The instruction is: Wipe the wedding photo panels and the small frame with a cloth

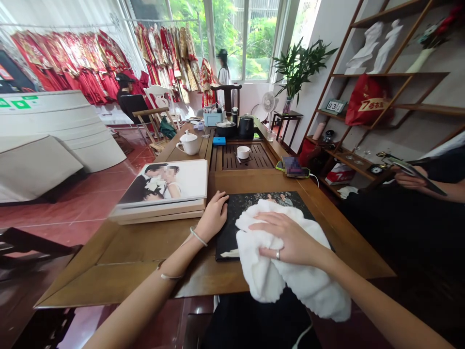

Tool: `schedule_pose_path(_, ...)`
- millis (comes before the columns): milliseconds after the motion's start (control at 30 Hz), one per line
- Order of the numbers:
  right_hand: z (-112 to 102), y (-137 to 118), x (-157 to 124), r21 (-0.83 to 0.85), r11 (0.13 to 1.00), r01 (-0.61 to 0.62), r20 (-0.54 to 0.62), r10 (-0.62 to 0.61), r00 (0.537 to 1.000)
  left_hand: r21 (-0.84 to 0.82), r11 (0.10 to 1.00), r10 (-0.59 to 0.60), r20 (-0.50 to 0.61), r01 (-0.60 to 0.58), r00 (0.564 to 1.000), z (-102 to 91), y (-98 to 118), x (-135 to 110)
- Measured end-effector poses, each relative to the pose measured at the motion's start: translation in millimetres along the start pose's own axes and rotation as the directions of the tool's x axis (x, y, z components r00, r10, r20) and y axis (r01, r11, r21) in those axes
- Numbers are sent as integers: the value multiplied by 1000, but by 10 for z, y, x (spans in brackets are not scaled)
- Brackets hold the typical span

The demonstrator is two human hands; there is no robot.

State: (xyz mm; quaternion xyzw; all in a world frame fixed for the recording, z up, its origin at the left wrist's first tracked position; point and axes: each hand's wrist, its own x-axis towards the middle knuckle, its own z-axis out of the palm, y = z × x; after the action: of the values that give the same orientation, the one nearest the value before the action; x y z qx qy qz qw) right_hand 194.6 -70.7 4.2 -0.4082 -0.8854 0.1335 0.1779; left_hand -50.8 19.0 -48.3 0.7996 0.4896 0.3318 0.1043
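Note:
A dark photo panel (238, 206), with small figures printed near its top edge, lies flat on the wooden table (145, 247) before me. My left hand (216, 213) rests along its left edge, fingers stretched out and holding nothing. Bunched under my right hand (288, 238) is a white towel (257, 276), which the fingers press and grip against the panel. The towel covers most of the panel's right and lower part and hangs over the table's front edge. Left of my left hand sits a stack of framed photos (191, 178), the top one showing a couple with a white bouquet.
A lidded white teapot (189, 143), a white cup (243, 152) on a slatted tea tray (261, 157), and a phone (295, 167) on a cable stand farther back. Another person's hand (410, 178) holds a dark flat object at right. Shelves (399, 75) line the right wall.

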Motion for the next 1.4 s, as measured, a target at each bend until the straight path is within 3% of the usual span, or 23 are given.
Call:
schedule_pose_path(233, -31, 450, 326, -25, 960, -279, -201, 268, 942, 22, 1000, 0, 2, 0, 1000, -1, 20, 7)
schedule_pose_path(333, -4, 469, 573, -62, 954, -292, -214, 273, 938, 28, 1000, 7, -14, -7, 1000, -6, 22, 12)
schedule_pose_path(467, 98, 293, 738, -142, 962, -235, -149, 213, 966, 26, 1000, 10, -10, -10, 1000, -21, 24, 16)
schedule_pose_path(567, 185, 95, 665, -135, 978, -160, -116, 145, 983, 17, 1000, 9, 0, -9, 1000, -36, 25, 12)
schedule_pose_path(733, 228, -177, 313, -71, 997, -34, -74, 28, 997, -2, 1000, -5, 15, 5, 1000, -47, 28, 10)
schedule_pose_path(867, 182, -231, 47, -43, 997, -66, -81, 63, 995, 1, 1000, -16, 13, 16, 1000, -39, 38, 18)
schedule_pose_path(1133, 25, 219, -135, -56, 933, -355, -216, 336, 917, -18, 1000, -13, 11, 13, 1000, -30, 31, 11)
schedule_pose_path(1300, -67, 543, 12, -70, 891, -449, -282, 414, 866, -31, 999, 8, 1, -8, 1000, -17, 17, 12)
schedule_pose_path(1400, -64, 609, 192, -120, 875, -469, -291, 421, 859, -27, 1000, 2, 9, -2, 1000, -18, 24, 15)
